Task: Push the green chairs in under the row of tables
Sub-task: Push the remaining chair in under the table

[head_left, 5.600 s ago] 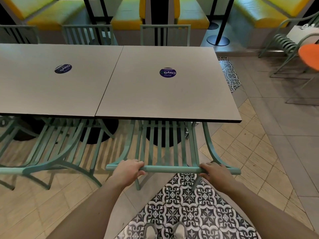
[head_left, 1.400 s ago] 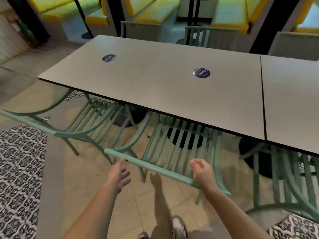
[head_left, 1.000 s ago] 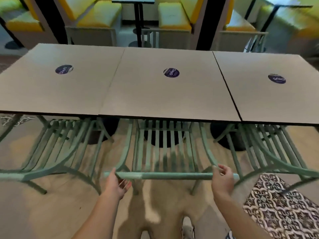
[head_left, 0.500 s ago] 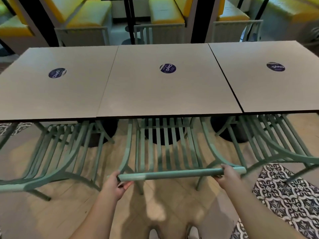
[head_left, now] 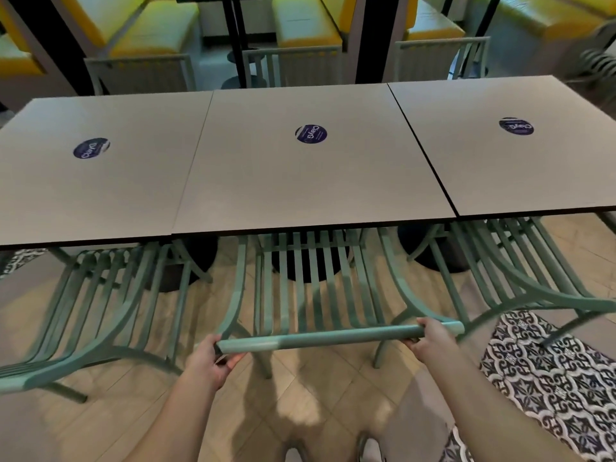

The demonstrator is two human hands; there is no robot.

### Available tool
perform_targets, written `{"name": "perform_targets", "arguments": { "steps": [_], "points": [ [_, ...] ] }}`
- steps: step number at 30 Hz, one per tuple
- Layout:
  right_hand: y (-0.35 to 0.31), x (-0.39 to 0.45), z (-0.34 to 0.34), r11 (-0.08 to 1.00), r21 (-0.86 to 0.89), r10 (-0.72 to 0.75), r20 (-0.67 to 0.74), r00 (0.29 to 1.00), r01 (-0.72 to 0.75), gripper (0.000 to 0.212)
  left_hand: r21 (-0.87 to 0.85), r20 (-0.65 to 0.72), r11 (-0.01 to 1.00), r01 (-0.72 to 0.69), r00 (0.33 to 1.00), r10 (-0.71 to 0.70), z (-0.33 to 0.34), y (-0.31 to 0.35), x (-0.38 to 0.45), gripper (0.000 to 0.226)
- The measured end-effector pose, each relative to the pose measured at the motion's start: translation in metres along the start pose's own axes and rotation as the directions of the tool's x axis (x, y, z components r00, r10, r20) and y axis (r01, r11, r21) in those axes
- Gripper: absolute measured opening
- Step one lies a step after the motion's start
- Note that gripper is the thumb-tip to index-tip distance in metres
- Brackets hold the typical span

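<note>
Three grey square tables stand side by side; the middle table is straight ahead. A green slatted chair faces it, its seat partly under the table edge. My left hand grips the left end of the chair's top rail and my right hand grips the right end. A second green chair sits at the left table, sticking out further. A third green chair stands at the right table.
Green chair backs line the far side of the tables. Yellow booth seats and black table posts stand beyond. A patterned black-and-white floor tile patch lies at my right. My shoes show at the bottom edge.
I turned from the right-hand chair to the middle one and took its top rail in both hands. Over the last half second the chair barely moved.
</note>
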State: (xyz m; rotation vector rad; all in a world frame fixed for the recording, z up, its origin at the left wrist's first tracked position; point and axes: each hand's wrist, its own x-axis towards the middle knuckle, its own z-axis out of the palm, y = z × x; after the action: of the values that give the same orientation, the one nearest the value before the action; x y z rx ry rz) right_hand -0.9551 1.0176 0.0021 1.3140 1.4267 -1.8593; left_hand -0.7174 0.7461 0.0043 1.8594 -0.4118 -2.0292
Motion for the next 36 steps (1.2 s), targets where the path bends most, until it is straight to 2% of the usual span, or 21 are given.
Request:
{"name": "perform_targets", "arguments": {
  "steps": [6, 11, 16, 21, 25, 36],
  "points": [
    [-0.004, 0.008, 0.006, 1.0, -0.014, -0.026, -0.007, 1.0, 0.026, 0.058, -0.017, 0.007, 1.0, 0.003, 1.0, -0.003, 0.007, 0.004, 0.002, 0.015],
    [-0.007, 0.008, 0.01, 1.0, -0.027, -0.015, -0.013, 1.0, 0.015, 0.058, -0.038, -0.007, 0.999, -0.004, 1.0, 0.003, 0.012, 0.005, 0.005, 0.034],
    [-0.011, 0.009, 0.014, 1.0, -0.018, -0.002, -0.001, 1.0, 0.002, 0.058, -0.034, -0.01, 0.999, -0.017, 1.0, 0.016, 0.017, 0.005, 0.004, 0.02],
    [-0.007, 0.014, 0.019, 1.0, 0.006, -0.006, 0.038, 0.999, 0.006, 0.057, -0.019, -0.04, 0.999, -0.033, 0.999, 0.032, 0.019, 0.013, 0.008, 0.037],
    [-0.004, 0.016, 0.021, 1.0, 0.009, -0.012, 0.045, 0.999, 0.011, 0.056, -0.009, -0.059, 0.999, -0.037, 0.998, 0.036, 0.018, 0.016, 0.012, 0.03],
    [0.0, 0.017, 0.024, 1.0, 0.003, 0.009, 0.035, 0.999, -0.009, 0.058, -0.026, -0.078, 0.999, -0.03, 0.997, 0.028, 0.014, 0.02, 0.017, 0.03]
  ]
}}
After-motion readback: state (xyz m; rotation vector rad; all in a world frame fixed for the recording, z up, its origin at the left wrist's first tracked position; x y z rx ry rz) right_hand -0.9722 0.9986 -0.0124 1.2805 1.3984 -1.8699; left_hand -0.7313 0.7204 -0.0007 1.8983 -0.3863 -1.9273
